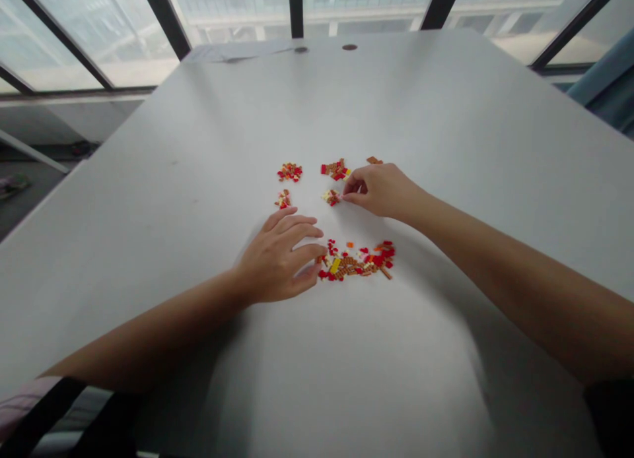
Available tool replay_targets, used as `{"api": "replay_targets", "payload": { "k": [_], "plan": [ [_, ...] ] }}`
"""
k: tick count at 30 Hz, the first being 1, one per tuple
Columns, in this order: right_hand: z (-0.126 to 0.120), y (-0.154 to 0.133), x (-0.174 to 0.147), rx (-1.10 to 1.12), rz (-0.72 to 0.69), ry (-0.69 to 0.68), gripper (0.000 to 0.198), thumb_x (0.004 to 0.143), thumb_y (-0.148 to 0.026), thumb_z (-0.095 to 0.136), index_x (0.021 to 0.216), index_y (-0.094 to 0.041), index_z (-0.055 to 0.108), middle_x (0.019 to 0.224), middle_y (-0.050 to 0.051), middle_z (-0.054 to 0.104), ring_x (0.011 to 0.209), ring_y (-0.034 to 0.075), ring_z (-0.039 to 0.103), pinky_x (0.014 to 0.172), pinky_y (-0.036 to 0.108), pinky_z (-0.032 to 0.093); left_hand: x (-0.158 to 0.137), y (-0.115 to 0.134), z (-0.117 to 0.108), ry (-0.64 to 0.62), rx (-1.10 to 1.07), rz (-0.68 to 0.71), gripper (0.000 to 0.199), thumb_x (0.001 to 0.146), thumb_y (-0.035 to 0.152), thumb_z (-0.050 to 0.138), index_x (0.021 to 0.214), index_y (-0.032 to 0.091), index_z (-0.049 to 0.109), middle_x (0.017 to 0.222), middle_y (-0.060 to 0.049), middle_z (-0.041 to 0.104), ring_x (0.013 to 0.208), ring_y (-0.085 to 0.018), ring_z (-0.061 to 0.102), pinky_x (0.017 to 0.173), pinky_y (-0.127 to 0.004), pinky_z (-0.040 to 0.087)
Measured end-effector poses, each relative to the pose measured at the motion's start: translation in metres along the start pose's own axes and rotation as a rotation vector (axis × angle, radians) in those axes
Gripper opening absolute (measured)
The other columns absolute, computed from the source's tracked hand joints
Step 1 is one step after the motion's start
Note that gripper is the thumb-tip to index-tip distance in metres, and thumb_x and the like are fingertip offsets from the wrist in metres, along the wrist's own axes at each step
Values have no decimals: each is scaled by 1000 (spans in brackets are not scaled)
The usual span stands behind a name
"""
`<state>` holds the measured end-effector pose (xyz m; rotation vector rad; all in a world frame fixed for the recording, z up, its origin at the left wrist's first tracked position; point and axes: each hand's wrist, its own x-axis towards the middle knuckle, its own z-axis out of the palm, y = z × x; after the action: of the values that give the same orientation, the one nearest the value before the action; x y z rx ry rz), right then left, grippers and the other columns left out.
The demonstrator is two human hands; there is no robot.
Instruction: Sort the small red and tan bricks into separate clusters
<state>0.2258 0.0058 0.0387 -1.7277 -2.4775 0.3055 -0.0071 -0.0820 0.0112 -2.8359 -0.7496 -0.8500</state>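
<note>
- Pinched shut, my right hand (379,189) grips a tiny brick at the small centre cluster (331,196).
- Left hand (280,257), grip open, rests beside the main pile (356,260) on the bench (198,181).
- Sorting seems underway; next needs a precise pinch.

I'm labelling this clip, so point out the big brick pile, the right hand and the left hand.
big brick pile (357,261), head view, pile's middle
right hand (379,189), head view, back of hand
left hand (280,260), head view, back of hand
</note>
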Motion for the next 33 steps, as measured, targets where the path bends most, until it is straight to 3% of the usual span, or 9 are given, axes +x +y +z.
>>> {"api": "replay_targets", "payload": {
  "k": [10, 23, 33],
  "plan": [
    [0, -2, -4, -22, 23, 42, 19, 84, -23, 62, 93, -17, 78, 83, 6, 76, 77, 20, 70, 76, 32, 49, 1, 0, 1, 0, -6, 5, 12, 90, 22, 62, 98, 20, 71, 108, -7, 74, 114, -25, 66, 110, -49, 45],
    [0, -7, -12, -102, 55, 51, 25, 92, -26, 55, 103, -16, 74, 98, 11, 76, 90, 24, 68, 79, 36, 47, 2, -1, 1, 3, -11, 4, 12, 90, 22, 62, 97, 20, 71, 108, -7, 74, 114, -25, 66, 110, -49, 44],
    [0, -11, -14, -55, -24, 17, 25, 93, -29, 54, 100, -15, 74, 100, 12, 71, 98, 24, 65, 82, 34, 47, 3, -2, 2, 7, -4, 7, 11, 90, 22, 62, 97, 20, 71, 108, -7, 74, 114, -24, 66, 110, -49, 45]
  ]
}}
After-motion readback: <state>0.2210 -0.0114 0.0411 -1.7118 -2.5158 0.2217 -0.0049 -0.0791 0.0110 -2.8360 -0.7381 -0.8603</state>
